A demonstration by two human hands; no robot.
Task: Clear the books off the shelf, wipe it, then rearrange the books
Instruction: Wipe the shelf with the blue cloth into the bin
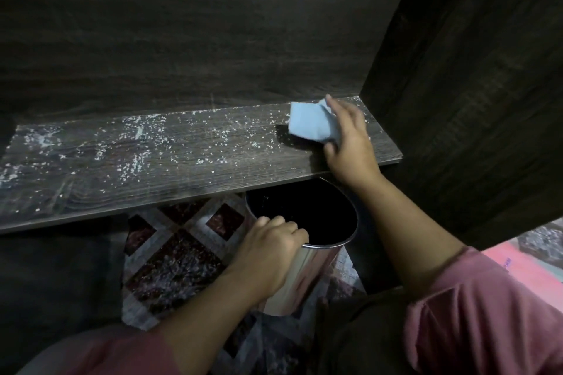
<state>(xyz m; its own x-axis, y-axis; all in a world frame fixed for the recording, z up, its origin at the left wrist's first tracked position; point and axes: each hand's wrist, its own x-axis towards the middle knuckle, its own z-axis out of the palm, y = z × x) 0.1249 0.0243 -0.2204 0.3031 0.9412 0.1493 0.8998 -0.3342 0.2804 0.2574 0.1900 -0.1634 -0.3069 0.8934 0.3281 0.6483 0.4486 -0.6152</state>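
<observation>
The right hand (350,143) grips a blue cloth (310,122) at the right end of the shelf (152,161), which has white crumbs on it. The left hand (271,250) has its fingers curled over the rim of a metal bin (304,271) under the shelf edge.

Dim, grainy wide-angle view; edges bend, motion blur softens details.

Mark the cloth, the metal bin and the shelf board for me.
cloth (310,123), head view, middle of the blue fold.
metal bin (313,277), head view, shiny outer wall.
shelf board (182,173), head view, bare dusty top.
</observation>
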